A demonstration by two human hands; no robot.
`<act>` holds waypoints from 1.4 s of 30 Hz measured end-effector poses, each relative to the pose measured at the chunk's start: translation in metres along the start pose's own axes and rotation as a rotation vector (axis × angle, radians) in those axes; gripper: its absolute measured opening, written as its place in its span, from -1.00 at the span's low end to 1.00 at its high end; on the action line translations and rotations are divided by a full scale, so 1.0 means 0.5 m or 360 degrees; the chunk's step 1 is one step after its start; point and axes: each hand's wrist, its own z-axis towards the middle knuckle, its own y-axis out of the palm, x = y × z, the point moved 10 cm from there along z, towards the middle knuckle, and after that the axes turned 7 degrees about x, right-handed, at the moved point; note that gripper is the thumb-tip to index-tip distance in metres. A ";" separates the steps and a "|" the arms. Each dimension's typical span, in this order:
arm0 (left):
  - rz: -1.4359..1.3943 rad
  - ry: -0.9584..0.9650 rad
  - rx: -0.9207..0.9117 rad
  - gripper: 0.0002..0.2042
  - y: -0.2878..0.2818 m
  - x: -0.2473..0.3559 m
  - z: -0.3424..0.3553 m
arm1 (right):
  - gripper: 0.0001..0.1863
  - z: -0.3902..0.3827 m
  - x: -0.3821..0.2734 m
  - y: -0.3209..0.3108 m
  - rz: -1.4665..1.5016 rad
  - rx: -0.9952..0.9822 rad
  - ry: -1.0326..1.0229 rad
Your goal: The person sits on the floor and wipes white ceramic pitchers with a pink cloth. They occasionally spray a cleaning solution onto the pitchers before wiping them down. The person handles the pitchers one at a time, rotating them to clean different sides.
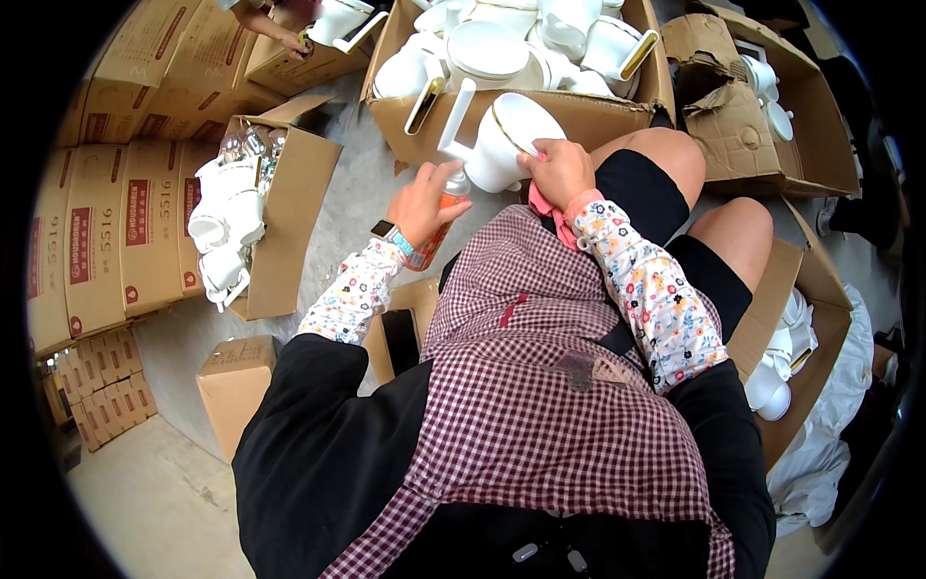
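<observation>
My left hand [422, 207] is closed around an orange-red spray can [433, 245], its white top near the thumb and fingers. Just right of it, a white ceramic pitcher [513, 130] with a gold band is tilted above my lap, its straight handle pointing left. My right hand [562, 174] grips the pitcher's right side, and a pink cloth [550, 214] hangs bunched under that palm. Directly beyond the pitcher stands a large open carton [617, 113] heaped with white pitchers [489, 50], some with gold-trimmed handles.
At left, an open carton [301, 222] holds more white pitchers, before stacked closed cartons [106, 232]. Two open cartons, one far right [738, 135] and one near right [815, 372], contain white ware. A small carton [236, 381] sits lower left. Another person's hand [291, 41] is at the upper left.
</observation>
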 end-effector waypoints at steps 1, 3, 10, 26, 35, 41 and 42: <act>-0.0003 0.0004 0.0035 -0.38 -0.002 -0.003 0.006 | -0.64 -0.001 -0.004 0.000 -0.0001 -0.0008 -0.0025; -0.0010 0.0014 0.0104 -0.40 -0.005 -0.008 0.015 | -0.64 -0.004 -0.008 0.001 -0.0019 -0.0025 -0.0033; -0.0051 -0.0057 0.0125 -0.37 -0.019 -0.013 0.013 | -0.65 0.000 -0.011 0.004 -0.0057 -0.0084 -0.0040; -0.0325 0.0173 0.0307 -0.37 -0.113 -0.046 -0.067 | -0.83 0.063 0.013 0.017 0.1234 -0.1041 -0.0328; -0.0395 0.0354 0.0064 -0.38 -0.064 0.006 -0.042 | -0.82 0.094 0.047 0.008 0.1310 -0.0825 -0.0042; -0.0427 0.0443 0.0039 -0.38 -0.057 0.017 -0.041 | -0.74 0.082 0.036 -0.001 0.1072 -0.0743 -0.0239; -0.0430 0.0461 0.0034 -0.38 -0.053 0.017 -0.043 | -0.72 0.086 0.044 0.004 0.1117 -0.0731 -0.0107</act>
